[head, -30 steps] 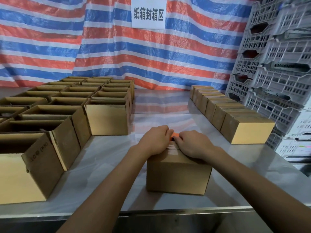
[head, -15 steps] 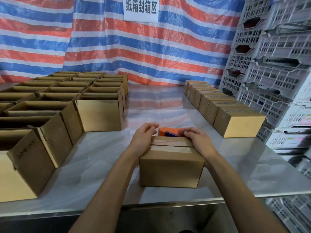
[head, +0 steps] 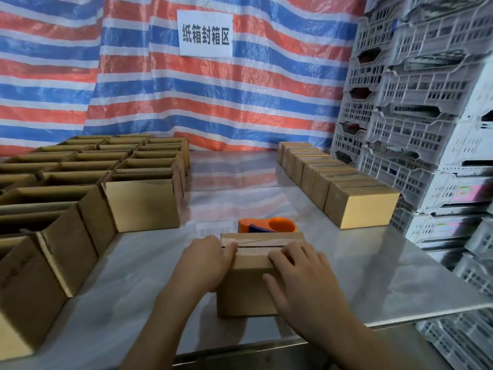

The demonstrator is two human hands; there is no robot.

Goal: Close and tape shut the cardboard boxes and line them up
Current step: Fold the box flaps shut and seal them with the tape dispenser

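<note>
A small cardboard box (head: 248, 289) stands near the front edge of the steel table (head: 373, 263). Its flaps are down and clear tape runs along the top seam. My left hand (head: 205, 263) holds its left top edge, thumb on the front face and fingers over the top. My right hand (head: 301, 279) lies flat on the right top and front, fingers spread. An orange and blue tape dispenser (head: 266, 225) sits on the table just behind the box, untouched.
Several open boxes (head: 144, 206) fill the table's left side in rows. A line of closed, taped boxes (head: 360, 206) runs along the right side. Stacked grey plastic crates (head: 416, 102) rise at the right. A striped tarp hangs behind.
Both hands have slid from the far top edge of the box towards me, onto its near top edge and front face. The dispenser behind the box now shows in full.
</note>
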